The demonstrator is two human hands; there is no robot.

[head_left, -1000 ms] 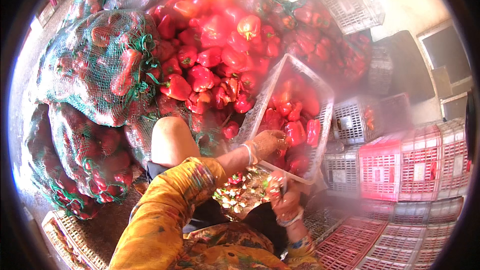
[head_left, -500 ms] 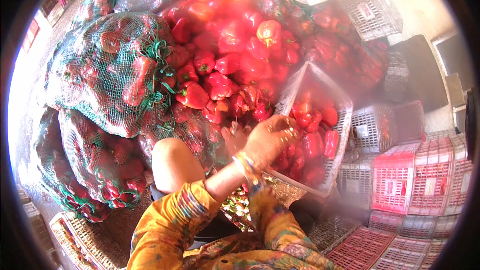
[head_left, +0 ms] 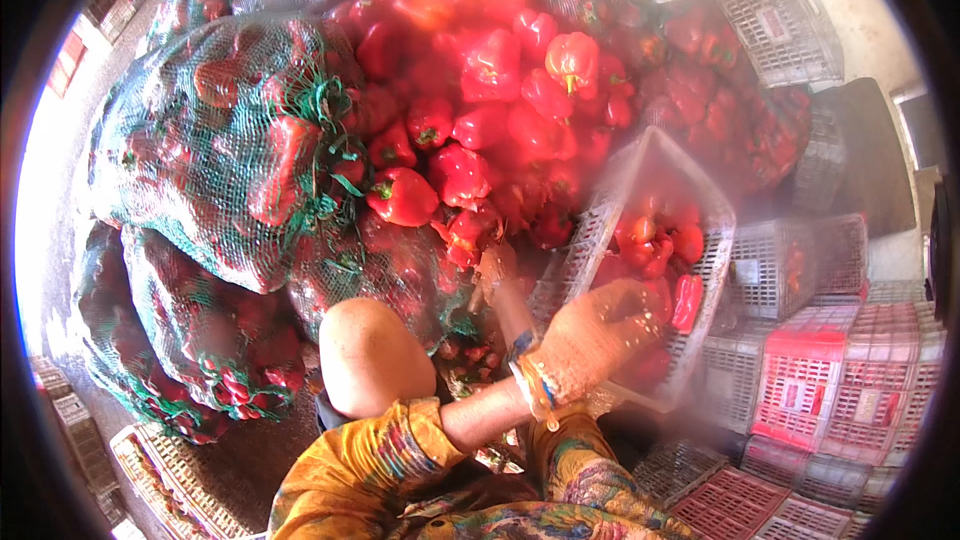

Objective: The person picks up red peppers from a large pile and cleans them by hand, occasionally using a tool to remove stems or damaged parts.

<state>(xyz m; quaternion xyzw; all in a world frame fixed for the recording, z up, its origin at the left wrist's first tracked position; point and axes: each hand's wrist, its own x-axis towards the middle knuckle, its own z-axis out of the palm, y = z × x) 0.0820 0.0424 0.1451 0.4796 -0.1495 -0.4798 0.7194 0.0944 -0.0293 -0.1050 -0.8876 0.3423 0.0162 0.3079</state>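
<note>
over the near part of a pale slatted crate point(head_left: 594, 240), the left hand point(head_left: 600, 333) hangs with its fingers bent and a little apart, pale specks dotting them; whether it pinches anything i cannot tell. just beyond its fingertips, to the right, a glossy red pepper point(head_left: 687, 302) lies near the crate's far wall, and more red peppers point(head_left: 650, 248) lie ahead of the hand, partly blurred. the left forearm point(head_left: 485, 420) crosses over the right one, so the right hand point(head_left: 495, 270) shows farther left, blurred, at the foot of a loose heap of peppers point(head_left: 490, 65). a split-looking red pepper point(head_left: 465, 237) is just ahead and left of it; i cannot tell if they touch, or whether those fingers are spread or closed. left of the right hand, nearer the body, is a bare knee point(head_left: 370, 355); well beyond it bulge green mesh sacks point(head_left: 200, 150).
</note>
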